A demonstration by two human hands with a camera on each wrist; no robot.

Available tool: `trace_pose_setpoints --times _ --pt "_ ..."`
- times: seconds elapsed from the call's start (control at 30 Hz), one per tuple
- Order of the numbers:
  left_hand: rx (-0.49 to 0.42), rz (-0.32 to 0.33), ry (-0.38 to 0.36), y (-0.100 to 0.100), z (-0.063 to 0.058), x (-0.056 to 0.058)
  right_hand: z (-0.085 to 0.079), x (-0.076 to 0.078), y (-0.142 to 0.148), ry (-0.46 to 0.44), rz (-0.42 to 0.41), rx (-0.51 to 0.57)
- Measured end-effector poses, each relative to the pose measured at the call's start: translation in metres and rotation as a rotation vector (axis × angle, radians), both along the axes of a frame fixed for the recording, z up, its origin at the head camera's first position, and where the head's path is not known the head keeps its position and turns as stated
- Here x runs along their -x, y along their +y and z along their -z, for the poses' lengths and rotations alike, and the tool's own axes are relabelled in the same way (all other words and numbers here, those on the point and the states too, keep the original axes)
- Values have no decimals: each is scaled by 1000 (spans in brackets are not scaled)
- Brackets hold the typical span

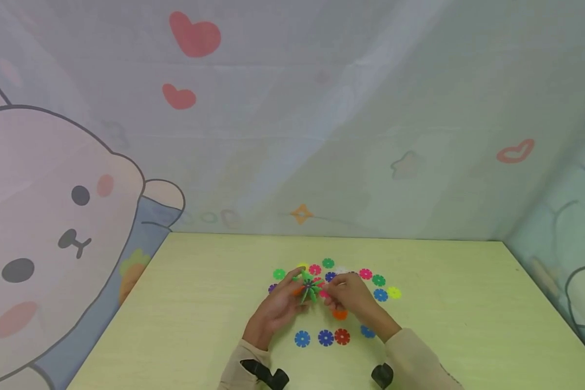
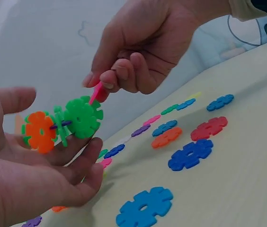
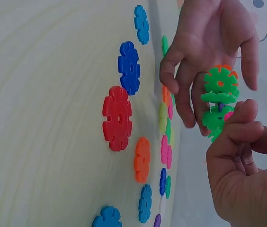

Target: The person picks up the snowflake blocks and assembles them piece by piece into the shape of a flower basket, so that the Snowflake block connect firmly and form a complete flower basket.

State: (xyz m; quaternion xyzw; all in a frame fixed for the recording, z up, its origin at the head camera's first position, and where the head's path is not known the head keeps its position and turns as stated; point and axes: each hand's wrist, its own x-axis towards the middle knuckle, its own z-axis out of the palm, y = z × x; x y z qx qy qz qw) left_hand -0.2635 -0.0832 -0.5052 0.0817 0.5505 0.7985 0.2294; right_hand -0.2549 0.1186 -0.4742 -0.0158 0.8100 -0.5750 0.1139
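A cluster of interlocked snowflake discs (image 2: 84,117), green and orange with a dark blue one in the middle, lies against the fingers of my left hand (image 2: 29,165). The left thumb stands apart from it in the left wrist view. Between thumb and index finger, my right hand (image 2: 145,45) pinches a pink snowflake disc (image 2: 95,92). The pink disc's lower edge meets the rim of a green disc; whether it sits in a slot I cannot tell. In the right wrist view, the right fingers hide most of the pink disc.
Loose snowflake discs in several colours lie flat on the pale wooden table (image 1: 185,314). Nearest the person are a light blue disc (image 1: 302,339), a dark blue disc (image 1: 325,338) and a red disc (image 1: 342,336). A printed cloth (image 1: 322,119) hangs behind the table.
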Motion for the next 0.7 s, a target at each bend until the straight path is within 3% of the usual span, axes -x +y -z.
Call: trace_pose_setpoints --times 0.13,0.23,0.47,0.57,0.7 --pt "-75 45 9 -7 -1 2 -3 2 4 -22 -14 6" --pt "-112 36 8 -11 0 3 -1 6 11 16 -40 -32" --pt "-103 19 -10 -16 3 4 13 2 28 216 -254 -471" --pt "-82 22 3 -17 4 4 17 0 26 239 -319 -533" --pt "-76 15 14 -16 4 2 17 -2 23 256 -323 -552"
